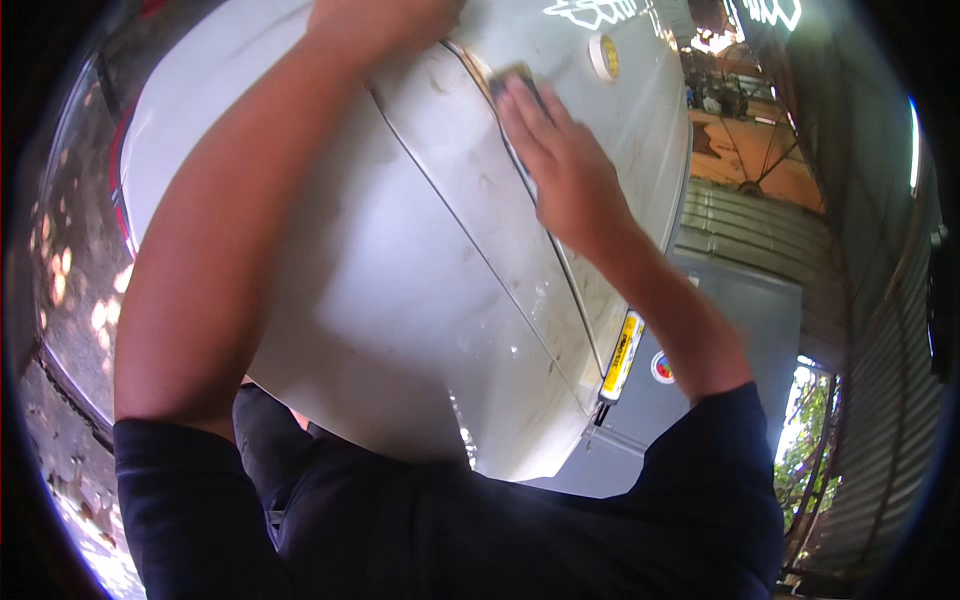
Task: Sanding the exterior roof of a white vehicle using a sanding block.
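A white, glossy car body panel (390, 260) with dark smudges and two long dark seams fills the middle of the view. My right hand (560, 160) lies over the upper seam, its fingertips pressing a small dark pad with a yellowish edge (517, 78) against the panel. At the top edge, my left hand (385, 25) is over the panel to the left of that seam. It is blurred and partly cut off, so its fingers do not show. A round white piece with a yellow centre (604, 57) sits on the panel right of the pad.
A tube with a yellow label (622, 357) lies by the panel's lower right edge, below my right forearm. Beyond it stands a grey flat surface (730, 310) with a round sticker. Corrugated metal walling (870, 330) rises at the right. Speckled ground (75, 290) shows at the left.
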`<state>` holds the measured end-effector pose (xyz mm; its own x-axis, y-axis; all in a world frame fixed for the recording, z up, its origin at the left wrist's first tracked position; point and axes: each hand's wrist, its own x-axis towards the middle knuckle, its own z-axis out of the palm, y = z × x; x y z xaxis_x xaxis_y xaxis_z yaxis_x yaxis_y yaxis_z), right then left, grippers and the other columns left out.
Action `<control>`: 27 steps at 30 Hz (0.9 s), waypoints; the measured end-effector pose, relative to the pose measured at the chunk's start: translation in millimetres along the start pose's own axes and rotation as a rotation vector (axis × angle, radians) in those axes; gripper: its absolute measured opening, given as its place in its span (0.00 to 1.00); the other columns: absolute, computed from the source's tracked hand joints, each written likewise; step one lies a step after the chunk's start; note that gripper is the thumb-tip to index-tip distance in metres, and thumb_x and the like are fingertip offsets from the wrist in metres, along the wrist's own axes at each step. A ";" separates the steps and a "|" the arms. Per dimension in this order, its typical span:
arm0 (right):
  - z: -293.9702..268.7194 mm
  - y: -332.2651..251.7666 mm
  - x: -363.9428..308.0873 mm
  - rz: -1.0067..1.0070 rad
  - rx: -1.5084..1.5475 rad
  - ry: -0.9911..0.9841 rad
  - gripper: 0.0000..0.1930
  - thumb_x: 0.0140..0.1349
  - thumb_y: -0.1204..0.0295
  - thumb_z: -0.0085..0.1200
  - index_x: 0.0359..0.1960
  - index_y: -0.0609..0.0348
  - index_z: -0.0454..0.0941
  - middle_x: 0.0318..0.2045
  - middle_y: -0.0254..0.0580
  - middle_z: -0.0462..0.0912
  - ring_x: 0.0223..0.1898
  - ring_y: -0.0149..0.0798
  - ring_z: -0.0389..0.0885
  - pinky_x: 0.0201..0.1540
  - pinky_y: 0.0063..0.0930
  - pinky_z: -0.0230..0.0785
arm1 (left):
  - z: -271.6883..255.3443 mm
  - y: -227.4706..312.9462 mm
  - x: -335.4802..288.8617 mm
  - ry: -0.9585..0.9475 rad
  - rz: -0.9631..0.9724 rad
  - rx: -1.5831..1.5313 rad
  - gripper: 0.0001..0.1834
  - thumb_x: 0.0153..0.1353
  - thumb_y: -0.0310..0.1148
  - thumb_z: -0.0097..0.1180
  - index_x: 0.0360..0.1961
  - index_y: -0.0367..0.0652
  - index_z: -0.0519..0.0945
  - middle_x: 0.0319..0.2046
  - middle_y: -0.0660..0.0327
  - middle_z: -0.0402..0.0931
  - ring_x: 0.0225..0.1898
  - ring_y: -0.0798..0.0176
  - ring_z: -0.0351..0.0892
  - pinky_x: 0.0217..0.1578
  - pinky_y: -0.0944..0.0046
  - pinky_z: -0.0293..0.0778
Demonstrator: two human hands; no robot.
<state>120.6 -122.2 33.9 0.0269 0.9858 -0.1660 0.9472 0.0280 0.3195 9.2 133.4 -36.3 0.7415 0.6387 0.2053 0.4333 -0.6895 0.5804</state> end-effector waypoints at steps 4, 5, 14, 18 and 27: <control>0.1 1.9 37.7 0.024 0.010 0.019 0.41 0.64 0.87 0.52 0.82 0.57 0.68 0.85 0.44 0.66 0.80 0.62 0.69 0.67 0.55 0.75 | 8.7 13.8 -0.3 0.156 0.010 0.100 0.33 0.82 0.52 0.50 0.66 0.29 0.81 0.68 0.40 0.80 0.75 0.41 0.74 0.80 0.42 0.62; 0.4 0.7 49.5 -0.005 0.016 0.059 0.37 0.69 0.82 0.52 0.82 0.56 0.69 0.86 0.40 0.64 0.81 0.60 0.68 0.63 0.59 0.76 | 2.4 8.7 -1.8 0.116 -0.001 0.067 0.33 0.82 0.52 0.50 0.66 0.29 0.81 0.67 0.40 0.80 0.75 0.41 0.74 0.80 0.42 0.62; -4.7 1.7 27.7 0.011 0.036 0.013 0.36 0.70 0.82 0.51 0.82 0.56 0.68 0.85 0.40 0.64 0.80 0.60 0.68 0.67 0.65 0.75 | 6.2 9.6 2.0 0.152 0.000 0.097 0.34 0.83 0.52 0.48 0.66 0.28 0.82 0.68 0.40 0.80 0.75 0.42 0.74 0.80 0.43 0.62; -8.1 -2.8 59.7 -0.018 -0.044 -0.003 0.37 0.71 0.80 0.52 0.83 0.55 0.66 0.86 0.40 0.62 0.81 0.61 0.67 0.67 0.70 0.73 | 0.1 0.8 -4.2 0.031 -0.019 0.020 0.34 0.83 0.53 0.48 0.67 0.28 0.81 0.69 0.39 0.79 0.76 0.42 0.73 0.81 0.42 0.61; -2.2 -2.0 69.1 -0.038 -0.105 0.047 0.36 0.71 0.81 0.50 0.83 0.54 0.68 0.86 0.39 0.63 0.81 0.59 0.67 0.67 0.73 0.73 | -3.4 7.6 -4.6 0.037 -0.035 0.022 0.33 0.83 0.52 0.48 0.67 0.29 0.81 0.70 0.38 0.78 0.78 0.41 0.71 0.81 0.42 0.59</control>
<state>119.9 -53.8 23.9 -0.0254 0.9903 -0.1366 0.9085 0.0799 0.4102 7.3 126.4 -30.2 0.7067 0.6744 0.2140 0.4703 -0.6737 0.5701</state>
